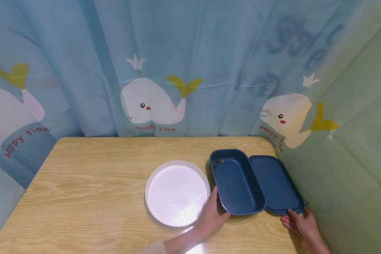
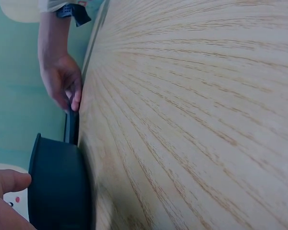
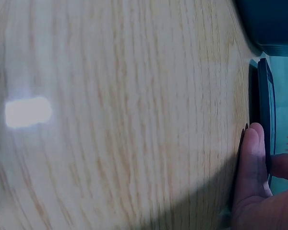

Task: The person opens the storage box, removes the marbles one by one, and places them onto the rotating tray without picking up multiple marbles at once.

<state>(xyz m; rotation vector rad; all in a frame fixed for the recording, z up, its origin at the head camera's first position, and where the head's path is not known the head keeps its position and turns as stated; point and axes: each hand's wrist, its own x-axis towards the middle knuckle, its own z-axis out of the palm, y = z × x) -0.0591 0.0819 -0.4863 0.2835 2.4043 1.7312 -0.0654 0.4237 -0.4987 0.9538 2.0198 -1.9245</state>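
Observation:
A deep dark-blue plastic box (image 1: 233, 183) stands on the wooden table. My left hand (image 1: 211, 215) holds it at its near left corner, fingers along the left side and thumb on the near edge. In the left wrist view the thumb touches the box (image 2: 60, 184) near its rim. Several small coloured pieces (image 1: 218, 162), too small to identify, lie in its far left corner. Beside the box on the right lies a flat blue lid (image 1: 276, 183). My right hand (image 1: 304, 225) pinches its near edge, thumb on top and fingers beneath, as the right wrist view confirms.
A round white tray (image 1: 177, 194) with a raised rim lies left of the box, near my left forearm. Blue whale-print curtain (image 1: 209, 70) hangs behind the wooden table (image 1: 92, 183). A greenish curtain (image 1: 352, 169) runs close along the right side, near the lid.

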